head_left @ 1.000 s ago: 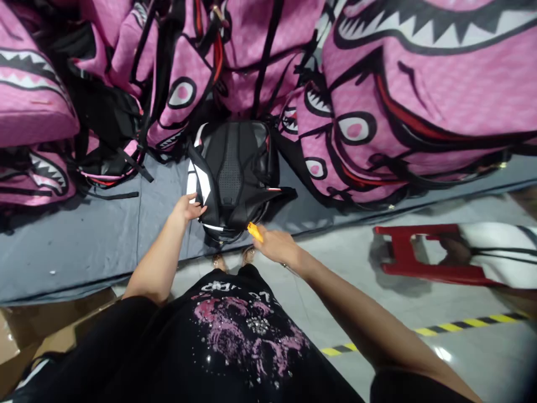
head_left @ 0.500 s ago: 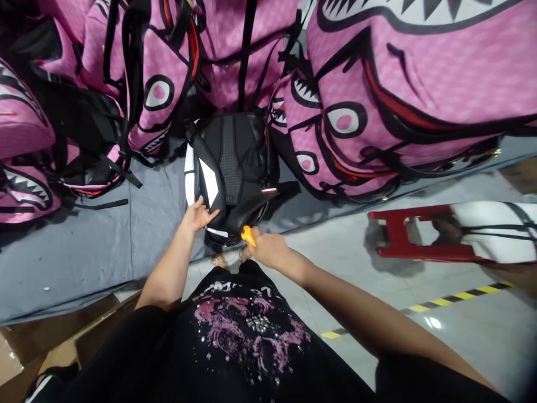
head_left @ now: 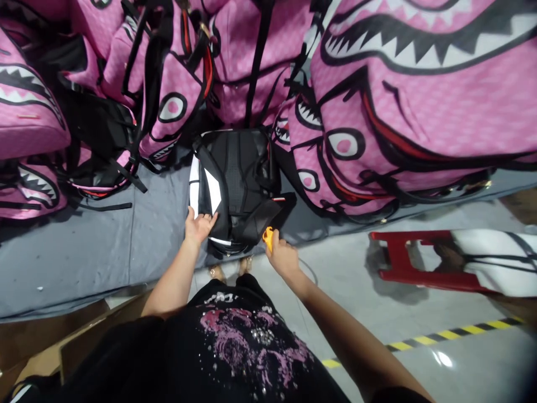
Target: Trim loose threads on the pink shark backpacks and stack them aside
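Note:
A black backpack (head_left: 235, 168) with white side panels lies on the grey-covered surface in front of me, its padded back and shoulder straps facing up. My left hand (head_left: 198, 225) rests at its lower left side, fingers spread and touching the white-trimmed edge. My right hand (head_left: 283, 254) is closed around a small yellow-orange tool (head_left: 267, 238); its exact kind is hidden by the fingers. The tool's tip is close to the bag's lower right strap (head_left: 260, 218), and I cannot tell whether they touch.
Pink shark-face backpacks (head_left: 344, 145) crowd the back and right, with more pink bags (head_left: 33, 123) at left. A red pallet jack or similar frame (head_left: 390, 257) carrying a white bundle (head_left: 503, 260) stands on the floor at right. Cardboard (head_left: 84, 336) lies lower left; yellow-black tape (head_left: 440, 336) marks the floor.
My right hand has moved right with the yellow-orange tool, away from the bag's lower middle. My left hand stays at the bag's left edge. The view has tilted slightly upward.

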Available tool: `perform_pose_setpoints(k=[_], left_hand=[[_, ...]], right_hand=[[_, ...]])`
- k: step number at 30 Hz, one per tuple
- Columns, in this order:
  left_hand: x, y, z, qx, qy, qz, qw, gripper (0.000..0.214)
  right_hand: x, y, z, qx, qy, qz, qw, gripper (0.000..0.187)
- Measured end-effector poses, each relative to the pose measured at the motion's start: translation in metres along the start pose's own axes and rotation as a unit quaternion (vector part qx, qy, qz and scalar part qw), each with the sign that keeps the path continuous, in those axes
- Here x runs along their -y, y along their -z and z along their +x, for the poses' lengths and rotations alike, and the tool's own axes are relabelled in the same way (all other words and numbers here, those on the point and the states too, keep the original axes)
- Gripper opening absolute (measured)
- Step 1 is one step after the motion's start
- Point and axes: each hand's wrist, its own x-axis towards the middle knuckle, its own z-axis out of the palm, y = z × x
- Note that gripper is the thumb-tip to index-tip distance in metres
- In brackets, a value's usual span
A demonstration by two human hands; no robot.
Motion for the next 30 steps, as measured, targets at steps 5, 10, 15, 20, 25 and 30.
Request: perform_pose_setpoints(k=[5,10,15,20,25,30], left_hand=[[-0.002,0.006,0.002,0.017,0.023,-0.015,0.999,0.054],[-0.006,0.019,0.001,-0.018,0.039,-0.017,0.999,0.054],[-0.006,0.023,-0.005,0.066,0.026,-0.010,0.997,0.061],[-0.005,0.025,-0.009,0.053,0.033,-0.001,0.998,0.063],[-0.009,0.034,-0.016,0.039,0.062,0.025,0.997,0.073],[-0.014,0.039,-0.023,0.045,0.062,0.030,0.997,0.075]], right_hand=[[-0.002,-0.003,0.001,-0.008,0.005,-0.002,1.000,0.059],[0.002,-0.004,-0.001,0.006,-0.007,0.005,1.000,0.059],[-0.004,0.000,-0.002,-0.012,0.008,0.003,1.000,0.060],[-0.010,0.010,-0.003,0.034,0.007,0.005,0.999,0.058],[-0.007,0.019,-0.018,0.049,0.020,0.023,0.998,0.058],[-0.003,0.024,-0.029,0.067,0.004,0.044,0.997,0.055]])
